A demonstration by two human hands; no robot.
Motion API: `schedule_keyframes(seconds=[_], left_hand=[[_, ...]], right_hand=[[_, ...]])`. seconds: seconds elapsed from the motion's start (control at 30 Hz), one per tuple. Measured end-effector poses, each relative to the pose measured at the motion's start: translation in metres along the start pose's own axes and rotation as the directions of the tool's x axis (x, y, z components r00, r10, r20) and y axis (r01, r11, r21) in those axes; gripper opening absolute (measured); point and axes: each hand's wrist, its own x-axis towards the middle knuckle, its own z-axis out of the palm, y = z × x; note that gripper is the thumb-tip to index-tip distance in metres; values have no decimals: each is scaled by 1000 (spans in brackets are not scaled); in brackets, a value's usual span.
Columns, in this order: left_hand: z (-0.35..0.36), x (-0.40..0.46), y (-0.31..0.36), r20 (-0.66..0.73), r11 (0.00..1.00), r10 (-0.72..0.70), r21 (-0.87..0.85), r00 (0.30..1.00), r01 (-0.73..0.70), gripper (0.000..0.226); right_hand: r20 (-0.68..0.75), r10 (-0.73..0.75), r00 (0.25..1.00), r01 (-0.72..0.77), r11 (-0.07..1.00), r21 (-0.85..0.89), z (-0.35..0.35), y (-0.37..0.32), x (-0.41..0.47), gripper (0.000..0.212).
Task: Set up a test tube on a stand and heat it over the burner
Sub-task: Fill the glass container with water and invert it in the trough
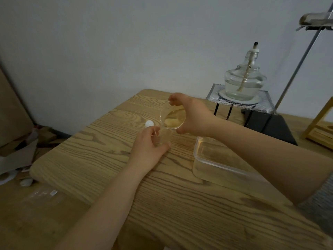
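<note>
So the right hand (191,116) has a clear glass beaker (173,118) tipped over, spout pointing down-left, right against the mouth of the test tube (162,137), which the left hand (147,147) holds closed around it just below, the nearer hand (the tube's glass is hard to make out, looks roughly upright). Count-wise: one tube, one beaker, one alcohol burner (244,82) on its mesh stand (264,103), one clamp stand (304,56) well off right, one plastic tub (212,159).

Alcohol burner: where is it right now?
In the head view, upper right: the alcohol burner sits on a wire-mesh tripod, beside the stand rod.
</note>
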Motion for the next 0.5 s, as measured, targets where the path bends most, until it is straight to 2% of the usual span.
schedule_keyframes(seconds=[0.3, 0.5], left_hand=[[-3, -1, 5, -12, 1000, 2, -23, 1000, -3, 38], [-1, -1, 2, -12, 999, 1, -37, 1000, -2, 36]], right_hand=[[20, -38, 999, 40, 997, -73, -2, -4, 7, 93], [8, -61, 998, 62, 996, -71, -5, -4, 9, 90]])
